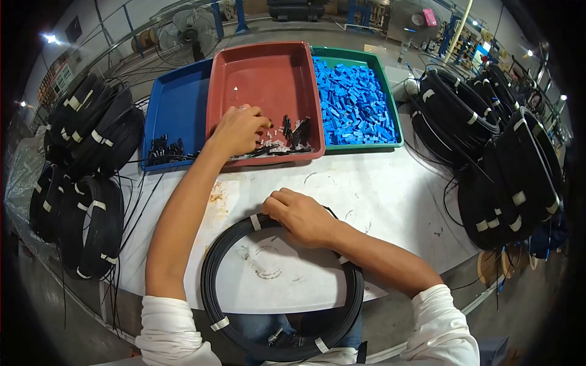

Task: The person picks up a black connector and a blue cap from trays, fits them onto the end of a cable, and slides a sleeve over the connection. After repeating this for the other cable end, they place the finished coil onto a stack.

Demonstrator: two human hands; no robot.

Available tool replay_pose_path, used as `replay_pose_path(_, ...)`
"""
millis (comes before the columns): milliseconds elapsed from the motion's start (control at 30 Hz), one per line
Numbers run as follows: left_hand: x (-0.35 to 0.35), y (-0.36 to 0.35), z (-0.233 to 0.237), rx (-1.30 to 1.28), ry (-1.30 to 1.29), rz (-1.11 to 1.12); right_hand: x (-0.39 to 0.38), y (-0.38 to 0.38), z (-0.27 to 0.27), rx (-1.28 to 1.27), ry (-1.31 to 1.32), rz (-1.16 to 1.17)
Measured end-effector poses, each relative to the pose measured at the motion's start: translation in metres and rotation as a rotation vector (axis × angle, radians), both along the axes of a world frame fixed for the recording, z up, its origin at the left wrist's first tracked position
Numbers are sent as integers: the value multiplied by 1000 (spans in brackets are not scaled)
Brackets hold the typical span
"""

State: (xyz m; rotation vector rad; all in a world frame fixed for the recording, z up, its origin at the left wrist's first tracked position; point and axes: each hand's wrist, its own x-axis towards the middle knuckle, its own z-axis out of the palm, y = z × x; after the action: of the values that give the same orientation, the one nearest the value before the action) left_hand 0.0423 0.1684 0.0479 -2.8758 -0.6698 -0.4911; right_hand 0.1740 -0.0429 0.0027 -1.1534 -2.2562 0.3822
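R hand (302, 215) grips coil (209, 277) top; L hand (241, 129) in red tray (262, 73).

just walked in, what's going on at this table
A person's left hand reaches into the red tray, among small black and white parts. The right hand holds the top of a black coil lying on the table. The green tray is full of blue pieces; more coils are stacked on both sides.
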Motion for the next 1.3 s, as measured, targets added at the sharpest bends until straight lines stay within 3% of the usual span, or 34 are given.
replay_pose_path(33,4,-3,-3,-1,8,-3,0,1,0,-11,7,5)
replay_pose_path(100,24,-9,-7,-90,-214,-118,0,1,-1,11,18,8)
replay_pose_path(267,77,-9,-27,-196,-200,-225,1,1,-3,25,-6,8)
replay_pose_path(367,94,-13,-24,-240,-153,80,1,2,-5,80,-9,19)
replay_pose_path(600,73,-4,-23,-147,-113,243,1,0,-6,114,-31,8)
replay_pose_path(833,75,-9,-34,-286,-259,300,0,1,-9,158,-31,14)
replay_pose_path(1000,81,-8,-40,-205,-351,338,-1,2,-8,155,-56,15)
replay_pose_path(1200,82,-8,-40,-189,-370,280,0,3,-11,175,-71,22)
replay_pose_path(1267,79,-2,-37,-382,-548,231,-1,3,-9,172,-73,30)
replay_pose_path(1300,73,2,-36,-273,-574,175,-1,3,-8,169,-82,18)
